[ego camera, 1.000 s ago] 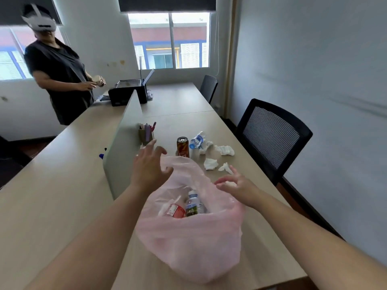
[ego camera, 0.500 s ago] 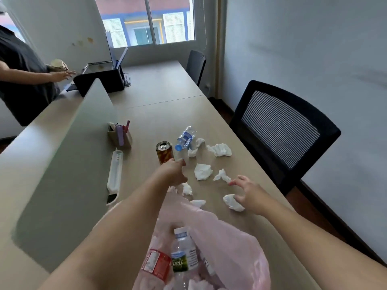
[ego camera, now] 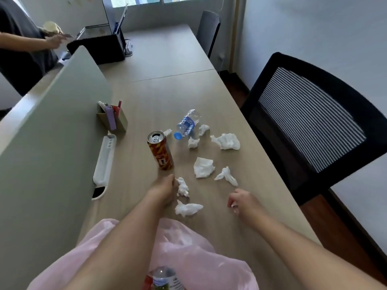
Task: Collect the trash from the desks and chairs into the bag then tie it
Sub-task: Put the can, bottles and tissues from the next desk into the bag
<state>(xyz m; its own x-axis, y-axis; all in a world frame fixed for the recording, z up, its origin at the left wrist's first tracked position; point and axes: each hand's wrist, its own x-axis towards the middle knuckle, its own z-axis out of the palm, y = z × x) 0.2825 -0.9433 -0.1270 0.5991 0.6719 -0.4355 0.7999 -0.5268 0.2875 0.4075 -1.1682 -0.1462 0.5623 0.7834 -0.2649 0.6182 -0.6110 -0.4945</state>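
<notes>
A pink plastic bag lies open at the near edge of the desk, with a plastic bottle inside. My left hand rests on the desk, fingertips touching a crumpled tissue. Another tissue lies just right of that wrist. My right hand is curled around a small white tissue. Further out stand a red drink can, a lying water bottle with a blue cap, and several more white tissues.
A grey divider panel runs along the left with a white power strip and a pen holder beside it. A black mesh chair stands at the right. Another person stands at the far left by a black printer.
The view has tilted down and closer to the desk. My left hand dropped from near the can onto a tissue. My right hand closed around the small tissue it was reaching for.
</notes>
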